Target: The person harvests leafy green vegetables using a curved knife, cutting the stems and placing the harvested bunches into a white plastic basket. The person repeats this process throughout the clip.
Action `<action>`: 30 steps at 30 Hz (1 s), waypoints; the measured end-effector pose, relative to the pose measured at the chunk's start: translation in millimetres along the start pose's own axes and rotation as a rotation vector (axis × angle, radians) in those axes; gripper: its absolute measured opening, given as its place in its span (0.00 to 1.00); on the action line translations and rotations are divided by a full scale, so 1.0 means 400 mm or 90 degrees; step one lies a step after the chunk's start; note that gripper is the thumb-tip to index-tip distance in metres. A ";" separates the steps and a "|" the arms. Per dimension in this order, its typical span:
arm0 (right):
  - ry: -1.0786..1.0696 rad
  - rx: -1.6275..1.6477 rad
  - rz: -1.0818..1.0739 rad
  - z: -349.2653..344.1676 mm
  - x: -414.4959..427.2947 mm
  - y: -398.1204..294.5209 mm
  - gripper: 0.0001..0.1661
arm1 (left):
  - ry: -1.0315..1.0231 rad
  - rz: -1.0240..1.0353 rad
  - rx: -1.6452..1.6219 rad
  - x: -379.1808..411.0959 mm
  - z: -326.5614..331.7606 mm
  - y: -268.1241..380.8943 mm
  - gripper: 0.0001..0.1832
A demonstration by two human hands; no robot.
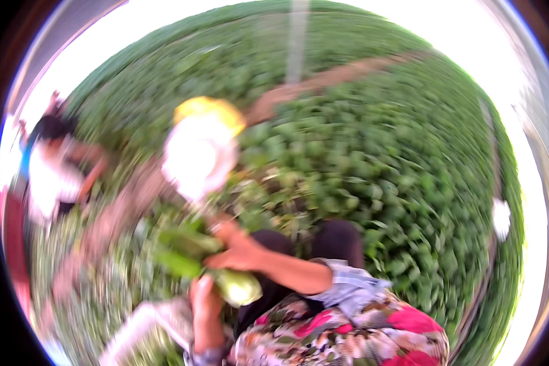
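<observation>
Low in the middle of the head view, a leafy green vegetable (240,287) with a pale base is gripped in my left hand (206,295). Its base points right and its blurred leaves point left. Against its upper side lies my right hand (240,251), thumb and fingers spread; whether it also grips the plant cannot be told. Just beyond the hands is a bright, overexposed white and yellow object (201,155), too blurred to name. Both forearms come in from below, with rolled sleeves, over dark-trousered knees and a floral garment.
Dense green leafy crop (393,183) covers the ground ahead and to the right. A bare soil path (123,210) runs diagonally on the left, where a person in a white top (57,174) bends down. A pale post (296,45) rises behind. Whitish material (142,320) lies at lower left.
</observation>
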State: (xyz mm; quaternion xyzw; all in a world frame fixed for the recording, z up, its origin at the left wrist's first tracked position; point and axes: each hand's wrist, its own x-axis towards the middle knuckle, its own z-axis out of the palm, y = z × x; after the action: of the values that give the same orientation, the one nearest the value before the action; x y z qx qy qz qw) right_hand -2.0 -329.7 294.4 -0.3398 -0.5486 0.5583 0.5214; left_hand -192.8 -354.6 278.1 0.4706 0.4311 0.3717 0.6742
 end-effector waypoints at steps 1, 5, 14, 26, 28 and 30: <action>0.049 -0.014 0.016 0.010 -0.013 -0.012 0.39 | -0.024 -0.048 -0.166 0.002 0.025 -0.013 0.27; 0.125 -0.077 0.116 0.080 -0.016 -0.027 0.50 | -0.102 -0.046 -0.266 0.008 0.047 -0.018 0.26; -0.055 0.055 0.238 0.145 -0.027 -0.044 0.38 | 0.027 0.000 -0.379 -0.124 -0.031 -0.040 0.24; 0.008 0.094 0.151 0.045 -0.018 -0.038 0.15 | 0.703 0.040 0.102 -0.638 -0.501 0.006 0.38; 0.026 0.105 0.165 0.047 -0.022 -0.033 0.15 | 0.774 -0.051 0.457 -0.698 -0.551 -0.022 0.46; 0.045 0.099 0.169 0.050 -0.030 -0.027 0.15 | 0.769 -0.043 0.838 -0.710 -0.570 -0.067 0.53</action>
State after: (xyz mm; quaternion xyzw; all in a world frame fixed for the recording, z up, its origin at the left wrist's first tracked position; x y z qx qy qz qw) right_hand -16.0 -348.1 306.0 -0.3873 -0.4356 0.6506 0.4868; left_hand -502.6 -548.3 275.9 0.4732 0.8523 0.2133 -0.0644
